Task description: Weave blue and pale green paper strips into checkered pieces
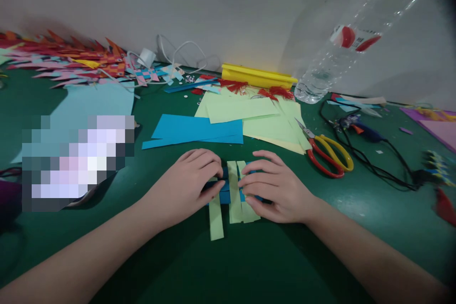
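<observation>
The left hand [188, 183] and right hand [276, 185] lie palm down at the lower centre of the frame, fingers bent and pressing on woven paper strips [233, 194], green crossing blue, flat on the green table [249, 266]. Scissors [326, 152] lie right of centre, near blue paper [195, 130] and green sheets [256, 118].

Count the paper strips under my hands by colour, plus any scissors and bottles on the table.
Light green paper strips: 3, lying upright under the left hand and right hand
Blue paper strips: at least 2, partly hidden by the hands
Scissors: 1
Clear plastic bottle: 1
Total: 7, counting only what shows
</observation>
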`<state>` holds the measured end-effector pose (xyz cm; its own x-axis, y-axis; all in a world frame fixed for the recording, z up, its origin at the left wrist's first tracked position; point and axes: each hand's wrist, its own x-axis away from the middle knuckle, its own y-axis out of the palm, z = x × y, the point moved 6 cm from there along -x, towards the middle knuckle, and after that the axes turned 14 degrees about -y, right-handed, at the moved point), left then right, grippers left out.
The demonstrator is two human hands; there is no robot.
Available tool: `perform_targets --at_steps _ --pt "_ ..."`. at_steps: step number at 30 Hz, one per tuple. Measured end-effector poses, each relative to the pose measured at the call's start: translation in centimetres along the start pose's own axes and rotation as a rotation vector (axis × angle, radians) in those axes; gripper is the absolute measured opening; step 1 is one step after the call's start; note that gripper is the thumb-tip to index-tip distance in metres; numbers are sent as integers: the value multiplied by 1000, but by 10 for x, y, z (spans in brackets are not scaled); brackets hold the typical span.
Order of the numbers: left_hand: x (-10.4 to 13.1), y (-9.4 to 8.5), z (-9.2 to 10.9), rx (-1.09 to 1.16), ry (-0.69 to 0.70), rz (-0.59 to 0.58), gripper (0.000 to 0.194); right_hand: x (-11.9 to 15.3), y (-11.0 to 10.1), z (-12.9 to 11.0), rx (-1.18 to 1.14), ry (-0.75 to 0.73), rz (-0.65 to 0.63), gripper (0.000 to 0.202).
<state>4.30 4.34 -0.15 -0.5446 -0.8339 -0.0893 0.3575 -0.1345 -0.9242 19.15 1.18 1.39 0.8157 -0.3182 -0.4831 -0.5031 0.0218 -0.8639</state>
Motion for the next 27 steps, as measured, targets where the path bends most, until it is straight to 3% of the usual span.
perform_targets --at_steps 6,13,20,27 --pt "0 -1 -3 -1 -44 51 19 0 3 2 36 41 -18 14" --pt "0 0 -3 -22 -42 -8 41 2 5 5 52 43 -42 21" --pt "0 1 -2 -9 -24 -4 41 1 4 6 65 38 -38 24" --pt "2 0 -2 -35 -4 0 23 -6 5 4 117 82 -7 19"
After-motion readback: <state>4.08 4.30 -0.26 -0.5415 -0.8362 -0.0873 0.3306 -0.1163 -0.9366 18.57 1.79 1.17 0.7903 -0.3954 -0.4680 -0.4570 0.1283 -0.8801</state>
